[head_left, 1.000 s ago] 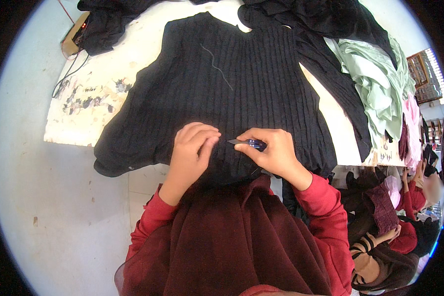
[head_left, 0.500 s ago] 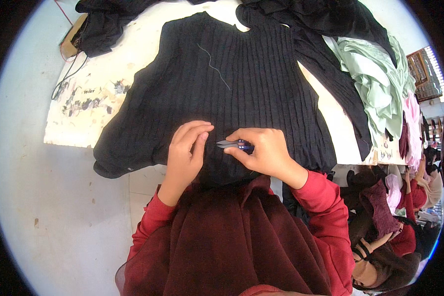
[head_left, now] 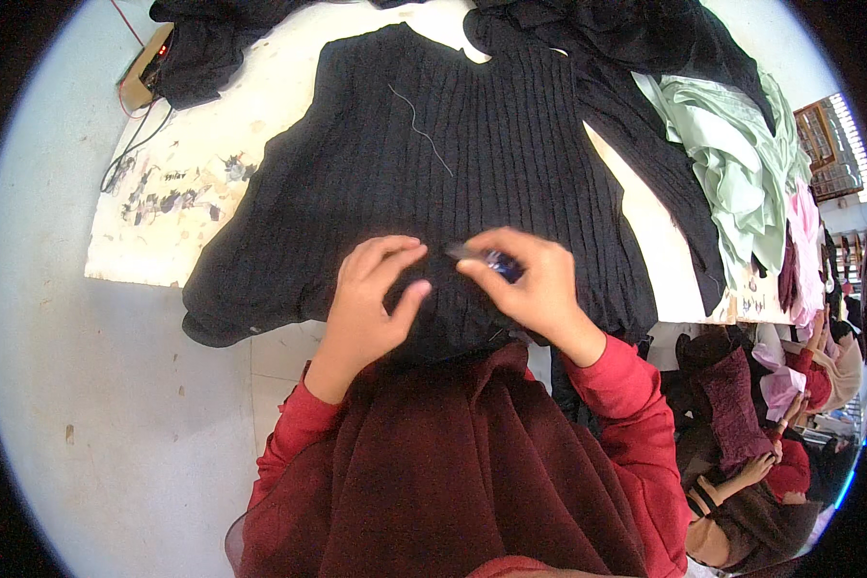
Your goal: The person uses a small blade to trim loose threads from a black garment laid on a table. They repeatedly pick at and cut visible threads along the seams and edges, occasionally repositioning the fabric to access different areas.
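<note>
A black pleated garment [head_left: 472, 154] lies spread over the table, its near edge hanging toward me. My right hand [head_left: 535, 279] grips small thread snips [head_left: 499, 264] with a blue handle, blurred by motion, their tip pointing left over the cloth. To the left, my left hand [head_left: 371, 294] is held above the garment, thumb and fingers apart, with nothing visible between them. A pale loose thread [head_left: 422, 130] lies in a curve across the upper part of the garment.
The stained white table [head_left: 178, 193] shows at left. More black cloth [head_left: 636, 39] is piled along the far side. Light green fabric [head_left: 727, 164] and pink fabric [head_left: 802, 241] hang at the right. Other people [head_left: 751, 482] sit at work at lower right.
My right hand has moved slightly right and up with the snips, turning them. The left thumb has spread away from the fingers. The garment and loose thread stay in place.
</note>
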### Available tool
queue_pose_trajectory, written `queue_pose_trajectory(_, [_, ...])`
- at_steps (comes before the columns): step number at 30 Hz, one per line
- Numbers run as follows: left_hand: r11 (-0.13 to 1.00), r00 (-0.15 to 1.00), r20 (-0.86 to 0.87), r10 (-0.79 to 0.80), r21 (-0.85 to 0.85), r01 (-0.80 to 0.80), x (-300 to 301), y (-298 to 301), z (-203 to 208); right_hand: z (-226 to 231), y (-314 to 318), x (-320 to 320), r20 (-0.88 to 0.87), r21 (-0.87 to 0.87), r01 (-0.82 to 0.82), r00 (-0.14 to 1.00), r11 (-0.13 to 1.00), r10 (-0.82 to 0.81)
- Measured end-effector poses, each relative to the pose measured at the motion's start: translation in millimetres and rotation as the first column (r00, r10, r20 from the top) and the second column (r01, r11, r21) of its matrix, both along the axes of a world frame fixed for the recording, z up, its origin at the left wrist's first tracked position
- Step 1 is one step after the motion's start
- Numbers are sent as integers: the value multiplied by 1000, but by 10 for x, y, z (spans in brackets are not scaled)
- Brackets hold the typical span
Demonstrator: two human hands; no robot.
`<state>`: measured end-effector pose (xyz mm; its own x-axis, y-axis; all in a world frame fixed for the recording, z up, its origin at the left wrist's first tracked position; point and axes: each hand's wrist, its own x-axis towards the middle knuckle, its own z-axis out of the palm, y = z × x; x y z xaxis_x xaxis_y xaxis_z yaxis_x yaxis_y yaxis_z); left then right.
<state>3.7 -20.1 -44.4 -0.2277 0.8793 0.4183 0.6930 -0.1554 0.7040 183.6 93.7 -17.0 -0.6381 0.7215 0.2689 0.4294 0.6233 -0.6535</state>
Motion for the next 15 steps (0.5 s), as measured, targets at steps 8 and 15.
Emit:
queue_pose_trajectory(8, [1000, 999, 42, -26, -9, 27, -56, 158, -63, -153, 425, 434, 121, 271, -40, 993, 962, 7])
queue_pose_trajectory(15, [931, 954, -64, 293, 248, -270, -152, 154, 122, -31, 771, 712, 107, 28, -41, 994, 999, 38])
